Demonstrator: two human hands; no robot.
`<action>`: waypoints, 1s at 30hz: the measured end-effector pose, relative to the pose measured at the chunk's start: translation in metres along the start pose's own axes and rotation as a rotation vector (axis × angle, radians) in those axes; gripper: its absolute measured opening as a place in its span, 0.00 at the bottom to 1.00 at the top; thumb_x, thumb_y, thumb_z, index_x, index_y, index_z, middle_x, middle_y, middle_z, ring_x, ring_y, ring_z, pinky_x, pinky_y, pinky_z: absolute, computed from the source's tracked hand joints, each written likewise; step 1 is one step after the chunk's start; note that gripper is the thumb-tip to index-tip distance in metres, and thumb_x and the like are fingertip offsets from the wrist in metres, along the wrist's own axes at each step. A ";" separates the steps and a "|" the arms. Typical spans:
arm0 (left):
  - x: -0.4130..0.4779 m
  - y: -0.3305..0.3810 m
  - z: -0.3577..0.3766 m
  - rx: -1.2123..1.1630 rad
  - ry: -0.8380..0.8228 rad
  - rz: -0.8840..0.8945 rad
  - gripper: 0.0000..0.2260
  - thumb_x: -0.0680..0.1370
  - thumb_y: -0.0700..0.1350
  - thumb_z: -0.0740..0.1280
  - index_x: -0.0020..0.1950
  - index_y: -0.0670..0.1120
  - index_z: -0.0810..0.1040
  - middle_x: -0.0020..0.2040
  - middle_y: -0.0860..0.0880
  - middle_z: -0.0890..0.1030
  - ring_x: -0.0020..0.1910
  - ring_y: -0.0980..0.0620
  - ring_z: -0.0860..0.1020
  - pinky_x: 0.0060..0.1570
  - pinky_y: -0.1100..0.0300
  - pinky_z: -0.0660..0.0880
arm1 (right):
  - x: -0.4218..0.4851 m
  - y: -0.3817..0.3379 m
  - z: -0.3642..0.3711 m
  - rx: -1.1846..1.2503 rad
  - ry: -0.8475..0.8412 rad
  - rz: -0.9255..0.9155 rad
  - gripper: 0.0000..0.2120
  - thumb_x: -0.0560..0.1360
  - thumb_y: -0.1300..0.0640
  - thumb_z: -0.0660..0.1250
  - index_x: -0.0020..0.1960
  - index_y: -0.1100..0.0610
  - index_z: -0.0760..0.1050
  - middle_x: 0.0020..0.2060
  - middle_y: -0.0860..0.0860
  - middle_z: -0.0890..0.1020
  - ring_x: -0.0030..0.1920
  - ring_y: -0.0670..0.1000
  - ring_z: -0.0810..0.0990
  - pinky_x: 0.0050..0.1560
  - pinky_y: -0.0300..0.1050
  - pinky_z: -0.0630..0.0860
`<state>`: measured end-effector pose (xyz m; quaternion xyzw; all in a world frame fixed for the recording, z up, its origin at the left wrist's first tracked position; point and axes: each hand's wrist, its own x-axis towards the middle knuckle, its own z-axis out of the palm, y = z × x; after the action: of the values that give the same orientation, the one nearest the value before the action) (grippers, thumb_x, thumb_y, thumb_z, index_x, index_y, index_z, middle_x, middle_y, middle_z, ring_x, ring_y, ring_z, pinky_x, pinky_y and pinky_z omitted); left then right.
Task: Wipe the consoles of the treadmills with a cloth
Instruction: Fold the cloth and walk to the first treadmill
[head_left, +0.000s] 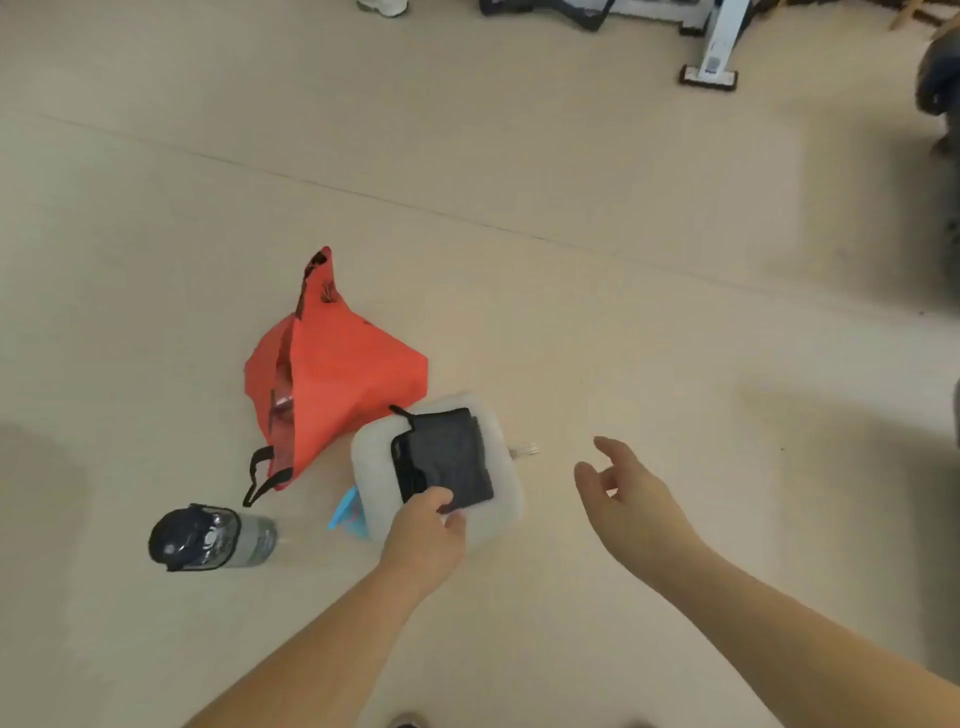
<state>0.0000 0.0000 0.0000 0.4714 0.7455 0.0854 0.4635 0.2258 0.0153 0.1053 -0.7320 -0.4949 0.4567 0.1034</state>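
Wiping had not started yet, as far as I could tell. No treadmill console showed in the view, only the foot of a white gym machine (711, 57) at the far edge of the floor (519, 156). The dark cloth (447, 457) lay on top of a white pad (374, 457). The pad sat on the floor toward the near edge, just beside a red bag (337, 374). The left hand (426, 535) pinched the near corner of the cloth with thumb and fingers. The right hand (628, 488) hung to the right of the pad, fingers loose and spread, holding nothing. A water bottle (213, 538) was on the floor left of the pad, apart from it. I think the cloth was only being picked up. All the consoles were left to wipe.
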 end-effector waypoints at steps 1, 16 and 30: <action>0.016 -0.012 0.007 -0.041 0.037 -0.039 0.20 0.84 0.48 0.65 0.75 0.46 0.71 0.73 0.47 0.74 0.69 0.48 0.75 0.69 0.55 0.71 | 0.013 0.008 0.012 0.036 -0.002 0.030 0.26 0.84 0.43 0.57 0.80 0.48 0.61 0.52 0.44 0.81 0.48 0.45 0.81 0.50 0.46 0.75; 0.077 0.016 0.069 -0.576 0.160 -0.363 0.10 0.75 0.42 0.72 0.56 0.42 0.80 0.52 0.45 0.83 0.46 0.48 0.79 0.46 0.54 0.78 | 0.070 0.078 0.028 0.187 -0.162 0.196 0.09 0.84 0.48 0.61 0.56 0.49 0.79 0.49 0.53 0.86 0.52 0.56 0.86 0.57 0.57 0.81; -0.266 0.477 -0.001 -0.787 -0.533 0.126 0.14 0.65 0.38 0.69 0.49 0.43 0.80 0.49 0.36 0.82 0.47 0.43 0.81 0.53 0.45 0.79 | -0.134 -0.023 -0.388 1.143 -0.226 0.248 0.31 0.81 0.32 0.58 0.71 0.53 0.79 0.67 0.59 0.82 0.67 0.60 0.81 0.72 0.62 0.72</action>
<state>0.3304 0.0503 0.4318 0.3098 0.4817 0.2650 0.7757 0.4980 0.0336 0.4125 -0.5595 -0.0894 0.7345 0.3734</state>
